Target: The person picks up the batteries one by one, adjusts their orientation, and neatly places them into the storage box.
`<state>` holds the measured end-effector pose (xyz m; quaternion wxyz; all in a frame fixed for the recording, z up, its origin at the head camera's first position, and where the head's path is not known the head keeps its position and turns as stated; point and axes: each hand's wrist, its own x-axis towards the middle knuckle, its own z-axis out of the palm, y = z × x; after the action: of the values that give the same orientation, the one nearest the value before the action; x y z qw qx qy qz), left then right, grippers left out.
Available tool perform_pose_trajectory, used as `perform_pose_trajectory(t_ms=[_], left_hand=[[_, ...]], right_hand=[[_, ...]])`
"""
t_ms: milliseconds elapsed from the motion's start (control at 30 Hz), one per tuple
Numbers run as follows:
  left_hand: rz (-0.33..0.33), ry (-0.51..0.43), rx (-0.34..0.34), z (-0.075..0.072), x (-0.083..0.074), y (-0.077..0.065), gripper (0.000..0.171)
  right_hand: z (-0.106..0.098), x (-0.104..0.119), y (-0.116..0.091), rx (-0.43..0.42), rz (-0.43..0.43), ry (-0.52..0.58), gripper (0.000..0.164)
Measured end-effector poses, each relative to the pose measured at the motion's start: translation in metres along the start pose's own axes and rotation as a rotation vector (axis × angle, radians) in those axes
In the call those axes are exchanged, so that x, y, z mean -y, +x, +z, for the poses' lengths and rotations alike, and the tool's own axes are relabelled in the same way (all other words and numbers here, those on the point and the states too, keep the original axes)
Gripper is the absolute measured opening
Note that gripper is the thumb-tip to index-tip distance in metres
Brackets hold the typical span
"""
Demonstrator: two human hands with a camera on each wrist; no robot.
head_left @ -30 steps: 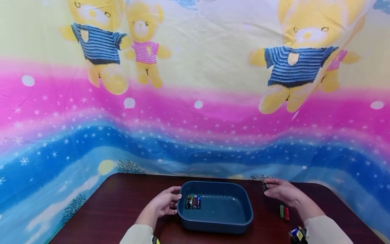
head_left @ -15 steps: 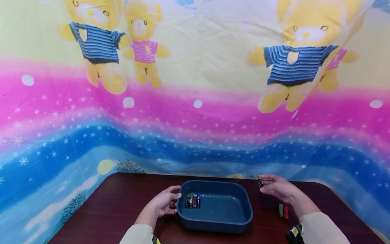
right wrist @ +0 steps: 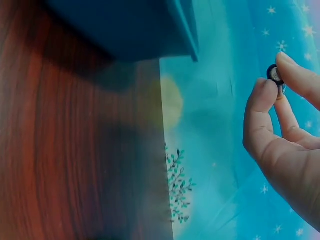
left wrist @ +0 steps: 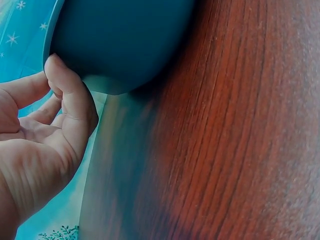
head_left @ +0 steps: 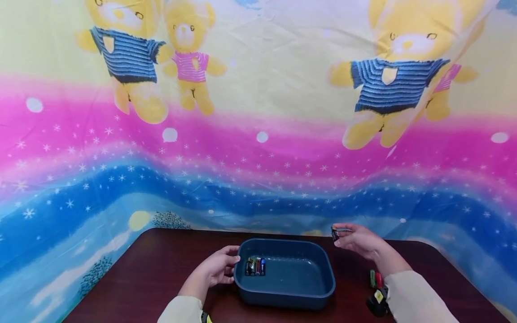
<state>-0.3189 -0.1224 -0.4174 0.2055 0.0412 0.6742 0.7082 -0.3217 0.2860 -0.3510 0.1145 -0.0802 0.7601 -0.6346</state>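
A dark blue plastic bin [head_left: 284, 299] sits on the table, with several batteries [head_left: 255, 266] standing side by side in its left part. My left hand [head_left: 220, 267] holds the bin's left side at the rim; in the left wrist view, the left hand's thumb and fingers [left wrist: 65, 85] meet at the edge. Up and to the right of the bin, my right hand [head_left: 357, 240] pinches a black battery [head_left: 335, 233] between thumb and fingers. The right wrist view shows the round end of this battery [right wrist: 274, 74] between the fingertips.
A green battery [head_left: 372, 278] and a red battery [head_left: 378, 280] lie on the dark wood table [head_left: 161, 278] to the right of the bin, beside my right sleeve. A printed cloth [head_left: 258, 179] with bears hangs behind the table's back edge.
My right hand has moved left and up toward the bin with the black battery. The blue battery near the right wrist is now out of sight. My left hand has stayed on the bin.
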Motion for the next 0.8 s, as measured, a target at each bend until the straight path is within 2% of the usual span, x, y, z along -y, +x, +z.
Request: perform_pose_trajectory(t_ms=[333,467,800], left_hand=[[0.025,0.026,-0.001,0.003,0.000,0.002,0.045],[0.024,0.025,0.000,0.003,-0.001,0.001,0.045],[0.009,0.020,-0.002,0.002,-0.002,-0.002,0.045]], right_hand=[[0.017,0.015,0.020,0.083,0.015,0.011,0.071],[0.024,0.018,0.028,0.085,0.017,0.014,0.071],[0.044,0.022,0.044,0.156,0.006,0.016,0.069]])
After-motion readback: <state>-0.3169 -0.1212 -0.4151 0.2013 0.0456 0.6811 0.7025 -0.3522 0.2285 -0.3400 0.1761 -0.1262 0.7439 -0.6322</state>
